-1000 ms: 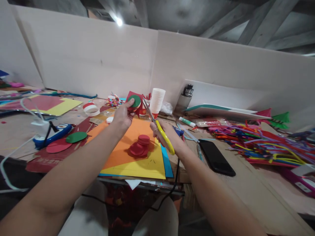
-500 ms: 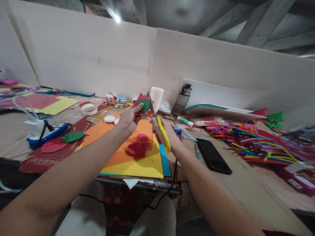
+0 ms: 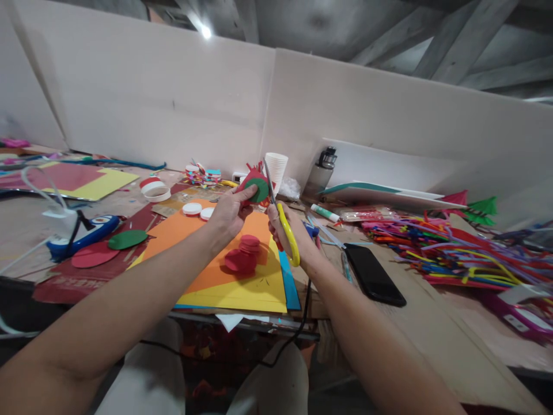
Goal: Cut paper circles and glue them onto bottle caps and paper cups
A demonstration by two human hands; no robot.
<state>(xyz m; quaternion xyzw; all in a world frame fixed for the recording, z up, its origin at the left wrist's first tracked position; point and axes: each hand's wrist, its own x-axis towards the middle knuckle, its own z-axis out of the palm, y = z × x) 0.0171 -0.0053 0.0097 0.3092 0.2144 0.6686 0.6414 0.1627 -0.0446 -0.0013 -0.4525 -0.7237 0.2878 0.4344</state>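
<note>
Between thumb and fingers, my left hand [image 3: 235,208] pinches a red paper piece [image 3: 246,181] with a green paper circle [image 3: 258,190] on its front. Thin cut strips fringe the top of the red paper. My right hand [image 3: 283,222] is closed around yellow-handled scissors [image 3: 288,233], blades pointing up beside the right edge of the papers. Whether the blades grip the paper is hard to make out. Below the hands, a small stack of red paper circles [image 3: 242,259] lies on yellow and orange sheets [image 3: 207,294].
White paper cups [image 3: 276,167] stand stacked behind the hands. To the right are a black phone [image 3: 375,275], a glue stick [image 3: 325,213] and a pile of pipe cleaners [image 3: 458,248]. A blue glue gun [image 3: 86,236] lies left, near larger red and green ovals [image 3: 127,240]. A black cable crosses the table's front edge.
The red paper and green circle have shifted slightly right and turned in my left hand, showing more fringed strips at the top. The scissors have moved only a little.
</note>
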